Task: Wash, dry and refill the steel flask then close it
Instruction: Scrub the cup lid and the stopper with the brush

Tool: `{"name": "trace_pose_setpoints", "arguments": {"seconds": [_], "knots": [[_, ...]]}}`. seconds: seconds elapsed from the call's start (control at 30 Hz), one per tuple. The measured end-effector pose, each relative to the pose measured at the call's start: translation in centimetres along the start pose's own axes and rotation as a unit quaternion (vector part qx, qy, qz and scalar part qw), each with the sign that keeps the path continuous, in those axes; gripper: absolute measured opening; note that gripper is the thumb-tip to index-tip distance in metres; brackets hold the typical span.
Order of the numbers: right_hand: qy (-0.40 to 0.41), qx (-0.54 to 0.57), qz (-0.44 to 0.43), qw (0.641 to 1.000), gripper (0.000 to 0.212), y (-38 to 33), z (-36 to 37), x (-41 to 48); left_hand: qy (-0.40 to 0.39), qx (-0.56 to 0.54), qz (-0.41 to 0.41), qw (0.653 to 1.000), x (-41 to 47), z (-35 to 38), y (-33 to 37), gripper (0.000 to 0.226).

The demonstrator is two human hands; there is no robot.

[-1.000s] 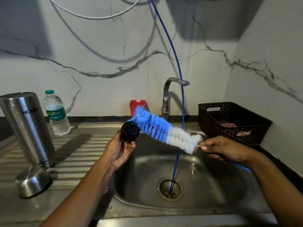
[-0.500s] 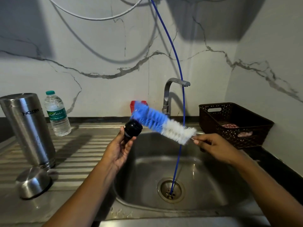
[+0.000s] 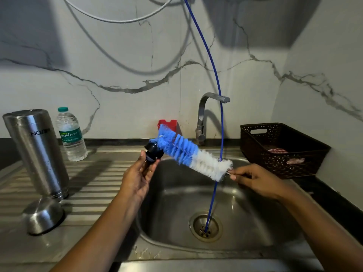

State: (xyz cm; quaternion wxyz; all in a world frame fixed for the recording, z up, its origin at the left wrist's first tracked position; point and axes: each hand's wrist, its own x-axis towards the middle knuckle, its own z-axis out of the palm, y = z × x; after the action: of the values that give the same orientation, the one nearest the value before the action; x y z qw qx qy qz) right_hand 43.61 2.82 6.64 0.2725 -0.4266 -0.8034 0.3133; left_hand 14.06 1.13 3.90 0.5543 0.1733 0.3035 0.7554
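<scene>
Two closed grips: left hand (image 3: 137,180) on stopper (image 3: 153,153), right hand (image 3: 255,179) on brush (image 3: 188,155), handle hidden.

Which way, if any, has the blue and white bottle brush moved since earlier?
Yes, slightly left and up: the brush overlapped the base of the steel tap before and now sits just left of it.

Dim, cool light falls from high on the left. The steel flask (image 3: 37,152) throws a long shadow rightward over the ridged bench (image 3: 94,185), and broad dark patches sit high on the wall (image 3: 255,55). Soft glare streaks the sink (image 3: 245,213). Straight lines bow at the edges, and the brush (image 3: 188,154) bristles blur slightly.
</scene>
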Motion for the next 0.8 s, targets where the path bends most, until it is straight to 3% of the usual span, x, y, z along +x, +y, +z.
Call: {"name": "trace_pose_setpoints", "arguments": {"seconds": [0.3,0.43,0.57,0.7,0.8], "knots": [[-0.02,0.022,0.006,1.0,0.015,0.3,0.0,0.1,-0.001,-0.004,0.015,1.0,0.2,-0.3,0.0,0.018],[0.011,0.001,-0.003,1.0,0.019,0.0,1.9,1.0,-0.025,0.024,0.008,0.999,-0.4,0.5,-1.0,0.016],[-0.004,0.017,0.016,1.0,0.018,0.5,0.0,0.2,-0.01,0.025,0.035,0.999,0.2,-0.2,-0.4,0.025],[0.036,-0.031,-0.014,0.999,0.02,0.1,1.1,0.7,-0.021,0.055,0.055,0.997,0.1,0.2,-1.4,0.012],[0.059,-0.09,-0.02,0.994,0.021,-0.1,-0.3,0.2,0.022,0.033,0.086,0.996,0.1,0.2,-0.8,0.01]]}}
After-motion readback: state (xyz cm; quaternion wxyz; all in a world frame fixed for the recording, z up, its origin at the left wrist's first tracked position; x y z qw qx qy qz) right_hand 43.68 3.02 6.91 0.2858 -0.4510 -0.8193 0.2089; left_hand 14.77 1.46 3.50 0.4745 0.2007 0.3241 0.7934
